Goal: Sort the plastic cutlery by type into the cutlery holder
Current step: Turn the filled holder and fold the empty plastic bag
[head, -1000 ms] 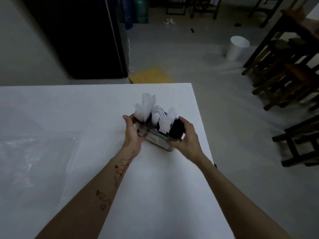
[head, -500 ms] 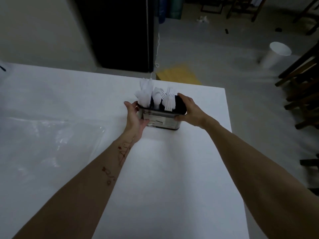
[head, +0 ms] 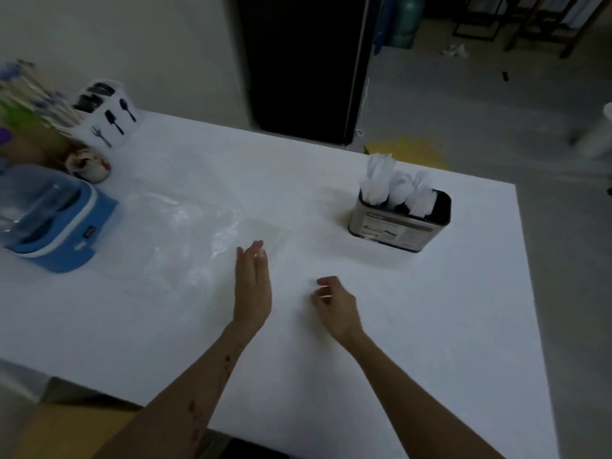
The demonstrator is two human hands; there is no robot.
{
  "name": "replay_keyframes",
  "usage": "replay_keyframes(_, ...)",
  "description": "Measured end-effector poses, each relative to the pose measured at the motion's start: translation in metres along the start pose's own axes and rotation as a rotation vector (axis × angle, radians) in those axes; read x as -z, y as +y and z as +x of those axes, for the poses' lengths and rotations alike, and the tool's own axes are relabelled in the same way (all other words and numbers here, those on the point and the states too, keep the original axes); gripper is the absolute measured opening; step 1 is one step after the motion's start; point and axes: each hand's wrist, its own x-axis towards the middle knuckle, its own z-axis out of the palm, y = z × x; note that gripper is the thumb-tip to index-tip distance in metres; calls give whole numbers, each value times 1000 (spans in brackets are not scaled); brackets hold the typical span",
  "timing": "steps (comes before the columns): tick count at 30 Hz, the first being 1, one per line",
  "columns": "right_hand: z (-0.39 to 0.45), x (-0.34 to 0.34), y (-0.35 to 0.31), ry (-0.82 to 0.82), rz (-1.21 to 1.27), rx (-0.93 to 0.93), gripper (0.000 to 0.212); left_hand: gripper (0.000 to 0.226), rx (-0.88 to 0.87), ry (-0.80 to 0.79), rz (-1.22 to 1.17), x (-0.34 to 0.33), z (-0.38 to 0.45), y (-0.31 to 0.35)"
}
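Observation:
A metal cutlery holder (head: 397, 228) stands near the far right of the white table (head: 430, 342). White plastic cutlery (head: 397, 187) sticks up from its compartments in three bunches. My left hand (head: 252, 286) hovers flat with straight fingers over the table's middle, at the edge of a clear plastic bag (head: 198, 240). My right hand (head: 334, 304) is beside it with the fingers loosely curled, holding nothing that I can make out. Both hands are well short of the holder and touch nothing.
A blue container with a clear lid (head: 49, 220) sits at the left edge. Behind it are a small mug (head: 89, 165) and a white holder printed with cutlery icons (head: 106, 114). A cardboard box (head: 66, 425) is below the table's near edge. Wooden chairs stand at the far right.
Both hands have let go of the cutlery holder and drawn back toward me. The holder stays on the table. The view has swung left, bringing the blue container and the printed holder into sight.

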Motion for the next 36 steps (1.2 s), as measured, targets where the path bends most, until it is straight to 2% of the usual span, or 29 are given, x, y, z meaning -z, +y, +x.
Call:
replay_keyframes(3,-4,-74,-37,-142,-16,-81,46,45,20,44,329,65,16,-53)
replay_keyframes(6,-2,-132,-62,-61,138,-255,58,48,141,-187,638,112,27,-89)
replay_keyframes(8,2,-154,-66,-2,175,-312,47,53,190,-344,538,129,27,-100)
replay_keyframes(9,4,-158,-67,2,155,-303,30,53,127,-374,536,136,25,-103)
replay_keyframes(10,3,-158,-66,12,128,-281,17,51,-11,-352,600,140,24,-103)
replay_keyframes(13,-2,-132,-57,125,-21,-205,26,50,-433,-249,881,142,32,-99)
replay_keyframes(16,-14,-83,-27,251,-219,-167,30,54,-547,-173,1151,135,45,-88)
replay_keyframes(18,-22,-51,-6,307,-231,-190,33,59,-532,-264,1203,126,51,-89)
replay_keyframes(22,-37,-18,-9,322,-213,-96,35,69,-273,-568,1148,96,46,-124)
replay_keyframes(25,-38,-39,-51,294,112,107,11,69,-239,-643,1081,88,51,-135)
replay_keyframes(27,-28,-75,-80,156,108,248,5,58,-206,-676,871,98,61,-132)
replay_keyframes(28,-20,-99,-87,65,16,290,10,55,-144,-617,627,107,65,-129)
replay_keyframes(29,-12,-124,-91,-30,-111,285,13,49,-57,-488,346,119,67,-124)
replay_keyframes(30,-8,-148,-95,-118,-235,249,15,39,18,-308,139,132,68,-121)
replay_keyframes(31,-6,-169,-97,-183,-341,220,22,32,59,-146,38,144,68,-116)
replay_keyframes(33,-1,-198,-88,-272,-461,201,34,29,103,20,76,161,70,-113)
replay_keyframes(34,1,-205,-81,-271,-474,220,32,34,129,20,148,165,72,-113)
replay_keyframes(36,5,-207,-69,-120,-456,300,31,53,177,-90,304,167,76,-114)
